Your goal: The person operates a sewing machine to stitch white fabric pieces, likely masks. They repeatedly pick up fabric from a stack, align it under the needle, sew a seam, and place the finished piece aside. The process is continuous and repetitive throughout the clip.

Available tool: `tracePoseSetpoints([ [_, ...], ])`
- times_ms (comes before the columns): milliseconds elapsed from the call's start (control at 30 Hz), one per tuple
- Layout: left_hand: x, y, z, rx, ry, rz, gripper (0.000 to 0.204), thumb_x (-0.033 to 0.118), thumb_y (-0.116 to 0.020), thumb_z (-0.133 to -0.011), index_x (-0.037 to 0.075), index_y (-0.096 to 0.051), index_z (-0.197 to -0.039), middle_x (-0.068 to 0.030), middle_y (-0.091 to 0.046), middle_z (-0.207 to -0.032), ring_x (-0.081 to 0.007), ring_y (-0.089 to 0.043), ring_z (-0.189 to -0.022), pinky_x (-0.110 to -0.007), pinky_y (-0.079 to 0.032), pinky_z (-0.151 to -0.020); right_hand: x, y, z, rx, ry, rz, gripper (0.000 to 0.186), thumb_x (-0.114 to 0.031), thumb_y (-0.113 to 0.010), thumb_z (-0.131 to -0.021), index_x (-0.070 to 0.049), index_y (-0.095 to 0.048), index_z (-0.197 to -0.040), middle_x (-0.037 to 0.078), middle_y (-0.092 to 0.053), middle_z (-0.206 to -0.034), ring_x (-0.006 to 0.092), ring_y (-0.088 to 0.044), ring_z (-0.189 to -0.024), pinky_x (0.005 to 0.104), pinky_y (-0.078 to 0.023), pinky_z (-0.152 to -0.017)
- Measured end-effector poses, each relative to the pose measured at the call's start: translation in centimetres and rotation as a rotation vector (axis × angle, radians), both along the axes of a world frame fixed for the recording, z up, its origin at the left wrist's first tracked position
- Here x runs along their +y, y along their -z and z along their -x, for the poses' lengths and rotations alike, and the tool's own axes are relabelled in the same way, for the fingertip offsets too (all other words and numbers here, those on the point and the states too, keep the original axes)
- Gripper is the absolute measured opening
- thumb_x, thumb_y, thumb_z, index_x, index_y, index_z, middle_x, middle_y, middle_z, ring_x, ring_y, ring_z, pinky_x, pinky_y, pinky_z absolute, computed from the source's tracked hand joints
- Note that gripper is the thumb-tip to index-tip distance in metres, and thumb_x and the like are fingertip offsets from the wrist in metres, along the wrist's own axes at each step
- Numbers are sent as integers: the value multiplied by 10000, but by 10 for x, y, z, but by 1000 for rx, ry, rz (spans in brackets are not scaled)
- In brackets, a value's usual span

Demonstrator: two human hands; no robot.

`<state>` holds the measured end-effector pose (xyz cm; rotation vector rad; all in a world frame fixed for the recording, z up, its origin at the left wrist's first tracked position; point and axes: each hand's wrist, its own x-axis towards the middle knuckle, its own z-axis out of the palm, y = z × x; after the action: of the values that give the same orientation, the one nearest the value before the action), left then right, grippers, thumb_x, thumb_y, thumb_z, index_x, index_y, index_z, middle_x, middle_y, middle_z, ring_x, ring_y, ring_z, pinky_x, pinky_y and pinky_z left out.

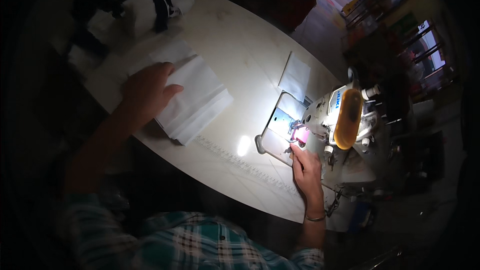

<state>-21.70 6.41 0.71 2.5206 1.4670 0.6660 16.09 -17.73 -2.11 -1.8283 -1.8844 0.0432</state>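
A stack of folded white cloth (192, 95) lies on the left part of the table. My left hand (150, 90) is over its left side, thumb held apart from the fingers; no cloth shows pinched between them. At the right stands a sewing machine (330, 115), its lamp lighting the needle area. My right hand (307, 165) is closed just in front of the presser foot, index finger and thumb reaching toward it. Glare hides whatever the fingertips hold. Behind the machine's metal bed plate (276, 139) lies a white piece of cloth (296, 76).
A ruler strip (240, 162) runs along the near edge of the pale table (240, 45). White and dark cloth (145, 7) is heaped at the far left. An orange-yellow cover (349, 120) sits on the machine head. Dark clutter fills the right side.
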Motion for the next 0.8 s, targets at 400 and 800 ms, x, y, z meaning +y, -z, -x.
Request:
tracePoseSetpoints([
  [400, -83, -54, -94, -435, 539, 1103, 455, 303, -717, -1004, -72, -643, -1250, -170, -744, -1041, -220, -722, -911, -361, -580, -857, -7, 0, -4, 61, -33, -2, 276, -70, -656, -979, -66, -744, -1241, 114, -623, -837, 317, -597, -785, 411, -460, -796],
  [800, -100, 10, -185, -179, 740, 76, 220, 153, -752, -951, 69, -698, -1147, -100, -638, -1100, -296, -671, -982, -398, -553, -820, -8, 3, -5, 48, -23, -118, 266, -20, -661, -901, -63, -756, -1146, 124, -692, -860, 342, -656, -786, 428, -510, -805],
])
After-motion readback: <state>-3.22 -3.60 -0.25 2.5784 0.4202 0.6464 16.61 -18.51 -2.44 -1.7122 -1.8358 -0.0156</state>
